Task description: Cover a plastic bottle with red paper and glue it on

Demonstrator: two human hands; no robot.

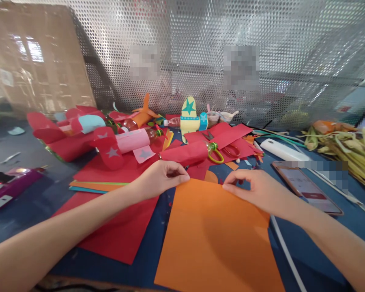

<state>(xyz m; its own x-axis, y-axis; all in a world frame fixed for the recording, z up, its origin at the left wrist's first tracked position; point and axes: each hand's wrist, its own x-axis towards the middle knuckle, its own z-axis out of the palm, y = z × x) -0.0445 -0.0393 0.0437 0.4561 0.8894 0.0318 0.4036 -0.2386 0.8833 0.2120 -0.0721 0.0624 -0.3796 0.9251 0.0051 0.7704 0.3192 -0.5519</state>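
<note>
An orange sheet of paper (213, 239) lies in front of me, its far edge pinched between the fingers of both hands. My left hand (164, 176) is closed on the far left corner. My right hand (252, 188) grips the same edge further right, fingers closed. Just beyond the sheet lies a bottle wrapped in red paper (185, 153), with yellow-handled scissors (215, 154) by its neck. Left of the orange sheet are red sheets (118, 231) and a stack of coloured paper (100, 182).
Paper-covered bottle planes, one with a yellow wing (188, 106), stand at the back before a perforated metal screen (194, 36). At right are a phone (307, 186), a white glue gun (282, 150) and dry husks (349, 154). A purple power strip (15, 186) and cardboard box (39, 56) are left.
</note>
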